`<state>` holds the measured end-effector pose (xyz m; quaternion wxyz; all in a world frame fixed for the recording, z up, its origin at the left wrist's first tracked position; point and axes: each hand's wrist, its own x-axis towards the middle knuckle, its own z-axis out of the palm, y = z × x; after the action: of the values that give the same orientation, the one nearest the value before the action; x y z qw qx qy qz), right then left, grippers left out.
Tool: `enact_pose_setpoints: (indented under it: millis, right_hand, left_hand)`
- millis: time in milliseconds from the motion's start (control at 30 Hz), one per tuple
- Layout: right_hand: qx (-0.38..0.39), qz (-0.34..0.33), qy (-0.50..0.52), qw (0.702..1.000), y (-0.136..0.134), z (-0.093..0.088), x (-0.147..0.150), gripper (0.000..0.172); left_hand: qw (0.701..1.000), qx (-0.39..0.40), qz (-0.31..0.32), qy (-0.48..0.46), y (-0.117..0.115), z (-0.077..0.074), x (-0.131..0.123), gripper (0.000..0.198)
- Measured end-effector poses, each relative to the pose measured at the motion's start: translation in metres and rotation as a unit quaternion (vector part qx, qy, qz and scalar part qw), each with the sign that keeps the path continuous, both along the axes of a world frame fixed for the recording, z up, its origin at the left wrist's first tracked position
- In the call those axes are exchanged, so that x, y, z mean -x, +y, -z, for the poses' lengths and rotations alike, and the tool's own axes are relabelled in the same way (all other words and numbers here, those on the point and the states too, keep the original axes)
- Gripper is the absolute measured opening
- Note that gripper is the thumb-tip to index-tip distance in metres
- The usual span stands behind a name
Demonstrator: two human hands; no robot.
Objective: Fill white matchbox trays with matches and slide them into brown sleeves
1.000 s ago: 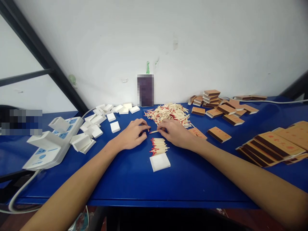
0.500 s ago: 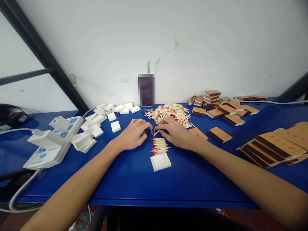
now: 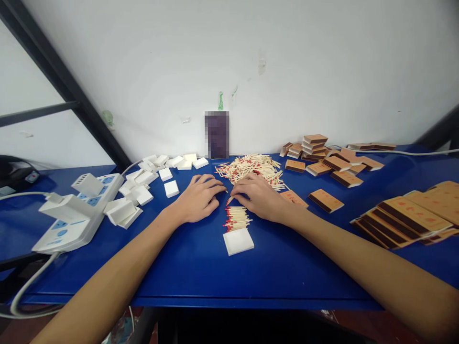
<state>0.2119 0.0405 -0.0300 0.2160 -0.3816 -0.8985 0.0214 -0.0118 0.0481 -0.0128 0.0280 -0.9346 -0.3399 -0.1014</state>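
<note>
Red-tipped matches [image 3: 238,219] lie side by side in a row on the blue tabletop, just behind a white matchbox tray [image 3: 238,241]. Past the row's far end, my right hand [image 3: 258,197] is closed in a pinch on a match [image 3: 230,200] whose red head points toward me. A large loose heap of matches [image 3: 253,167] lies behind that hand and is partly covered by it. My left hand [image 3: 201,198] rests on the table to the left, fingers stretched out and thumb apart, its index fingertip close to the pinched match.
Small white matchbox trays [image 3: 143,179] are scattered at the left, beside a white power strip [image 3: 96,210] with plugged-in adapters. Brown matchbox sleeves [image 3: 333,165] are piled at the right, with flattened ones [image 3: 412,212] nearer. A dark blurred rectangle [image 3: 217,136] stands against the wall.
The fingertips of my two hands have drawn slightly apart. The match in my right hand sits a little differently; the row and the heap look the same.
</note>
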Motion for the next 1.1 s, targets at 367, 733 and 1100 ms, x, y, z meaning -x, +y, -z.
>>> enact_pose_setpoints:
  millis: [367, 733, 1100]
  right_hand:
    - [-0.019, 0.023, 0.039, 0.999, 0.001, 0.005, 0.001, 0.021]
    - [-0.018, 0.01, 0.047, 0.999, -0.002, 0.005, -0.001, 0.022]
    - [-0.002, 0.0, 0.062, 0.998, -0.002, 0.008, 0.002, 0.015]
  left_hand:
    - [0.978, 0.144, 0.012, -0.152, -0.003, 0.002, -0.002, 0.057]
    - [0.966, 0.126, 0.004, -0.227, 0.0, 0.005, 0.001, 0.049]
    - [0.988, -0.025, -0.133, -0.072, 0.007, 0.005, 0.006, 0.027]
